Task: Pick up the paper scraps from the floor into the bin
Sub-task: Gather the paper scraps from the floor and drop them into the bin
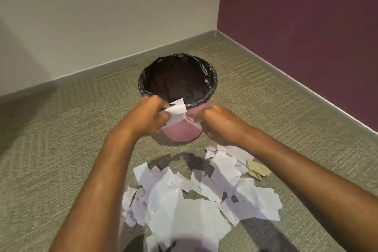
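The paper scraps [184, 200] lie in a loose white heap on the carpeted floor [61, 149], just in front of the bin [180, 135], with a tan scrap [258, 170] at the heap's right edge. Above the heap, the left hand [147, 117] has its fingers curled tight around a crumpled white scrap [176, 109] held at the bin's near rim. The right hand [221, 125], fingers also curled, pinches a smaller scrap [196, 124] against the bin's pink side. A black liner [210, 80] is folded over the rim. The bin stands near the corner where a cream wall [102, 6] meets a purple wall [306, 26]
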